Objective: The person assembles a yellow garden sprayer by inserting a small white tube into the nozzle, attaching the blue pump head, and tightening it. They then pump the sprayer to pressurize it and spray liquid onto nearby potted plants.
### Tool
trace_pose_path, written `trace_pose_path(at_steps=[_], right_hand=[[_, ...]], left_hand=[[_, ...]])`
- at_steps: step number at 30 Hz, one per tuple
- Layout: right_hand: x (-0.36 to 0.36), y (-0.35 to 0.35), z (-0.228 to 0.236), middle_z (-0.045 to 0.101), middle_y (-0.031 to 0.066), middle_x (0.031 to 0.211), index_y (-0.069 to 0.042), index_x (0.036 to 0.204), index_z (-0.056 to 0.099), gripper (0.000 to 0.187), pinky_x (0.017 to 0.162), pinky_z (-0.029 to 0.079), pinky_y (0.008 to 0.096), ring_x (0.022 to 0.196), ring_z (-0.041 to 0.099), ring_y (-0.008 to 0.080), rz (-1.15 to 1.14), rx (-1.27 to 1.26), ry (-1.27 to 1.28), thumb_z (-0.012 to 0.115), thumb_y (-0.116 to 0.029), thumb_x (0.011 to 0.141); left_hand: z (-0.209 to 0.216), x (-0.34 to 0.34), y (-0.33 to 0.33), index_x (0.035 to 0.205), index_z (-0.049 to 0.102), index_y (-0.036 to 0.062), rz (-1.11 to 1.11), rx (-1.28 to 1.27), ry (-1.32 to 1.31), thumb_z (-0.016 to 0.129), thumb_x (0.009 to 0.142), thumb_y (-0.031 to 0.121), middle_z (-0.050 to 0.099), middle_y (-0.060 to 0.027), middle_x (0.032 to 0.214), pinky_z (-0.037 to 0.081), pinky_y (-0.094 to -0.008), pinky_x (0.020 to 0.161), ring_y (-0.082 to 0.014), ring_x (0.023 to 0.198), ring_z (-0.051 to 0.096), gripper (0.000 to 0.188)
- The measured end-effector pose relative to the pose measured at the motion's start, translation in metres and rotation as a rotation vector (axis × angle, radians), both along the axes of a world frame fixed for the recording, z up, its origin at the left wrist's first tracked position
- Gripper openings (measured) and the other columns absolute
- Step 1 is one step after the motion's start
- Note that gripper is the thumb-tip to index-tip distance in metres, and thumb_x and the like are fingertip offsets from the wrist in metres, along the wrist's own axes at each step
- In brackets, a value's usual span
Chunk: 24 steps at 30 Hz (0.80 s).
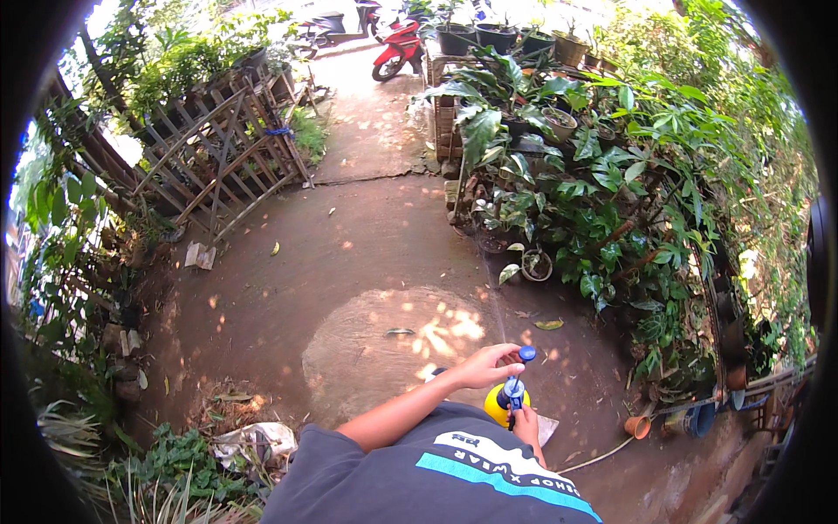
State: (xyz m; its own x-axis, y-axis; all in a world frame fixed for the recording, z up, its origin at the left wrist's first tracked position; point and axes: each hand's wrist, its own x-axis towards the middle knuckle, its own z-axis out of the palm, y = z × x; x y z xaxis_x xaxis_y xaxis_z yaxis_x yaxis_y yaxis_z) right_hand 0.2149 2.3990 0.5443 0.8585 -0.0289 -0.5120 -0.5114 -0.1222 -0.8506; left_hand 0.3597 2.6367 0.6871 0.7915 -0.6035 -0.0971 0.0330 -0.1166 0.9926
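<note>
A yellow pump sprayer [496, 403] with a blue and black top is close in front of my body, at the lower middle. Its plunger is drawn up, with a round blue knob [526, 353] on the end of the rod. My left hand [485, 367] reaches across from the left to the plunger; its thumb and fingers are apart beside the knob. Whether the fingertips touch the rod is hard to tell. Lower down, my right hand [525, 425] is closed round the sprayer's blue handle, partly hidden by my shirt. The sprayer's base is hidden too.
Dense potted plants [602, 201] line the right side. A wooden slatted gate [227, 153] leans at the left. A red motorbike [399, 48] stands at the far end of the path. An orange pot [637, 427] and a blue bucket [698, 420] are at the lower right.
</note>
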Motion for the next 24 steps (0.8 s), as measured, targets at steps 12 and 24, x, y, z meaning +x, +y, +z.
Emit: trace_pose_path(at_steps=[12, 24], right_hand=[[0.021, 0.028, -0.009, 0.066, 0.0053, 0.083, 0.001, 0.105, 0.067, 0.03, 0.069, 0.049, 0.0304, 0.076, 0.063, 0.0151, 0.025, 0.148, 0.036, 0.046, -0.018, 0.095], [0.018, 0.052, -0.015, 0.067, 0.0066, 0.087, 0.001, 0.106, 0.066, 0.031, 0.074, 0.049, 0.0316, 0.079, 0.062, 0.0158, -0.074, 0.039, -0.072, 0.043, -0.017, 0.095]], left_hand=[[-0.027, 0.007, 0.026, 0.124, 0.063, 0.0026, 0.08, -0.049, -0.018, 0.068, 0.099, 0.039, 0.073, -0.0113, 0.107, 0.054, -0.0365, 0.09, -0.02, 0.103, 0.069, 0.044], [-0.031, 0.02, 0.039, 0.115, 0.066, 0.0021, -0.02, -0.002, -0.058, 0.069, 0.098, 0.04, 0.073, -0.0117, 0.105, 0.054, -0.0357, 0.09, -0.0203, 0.1, 0.069, 0.042]])
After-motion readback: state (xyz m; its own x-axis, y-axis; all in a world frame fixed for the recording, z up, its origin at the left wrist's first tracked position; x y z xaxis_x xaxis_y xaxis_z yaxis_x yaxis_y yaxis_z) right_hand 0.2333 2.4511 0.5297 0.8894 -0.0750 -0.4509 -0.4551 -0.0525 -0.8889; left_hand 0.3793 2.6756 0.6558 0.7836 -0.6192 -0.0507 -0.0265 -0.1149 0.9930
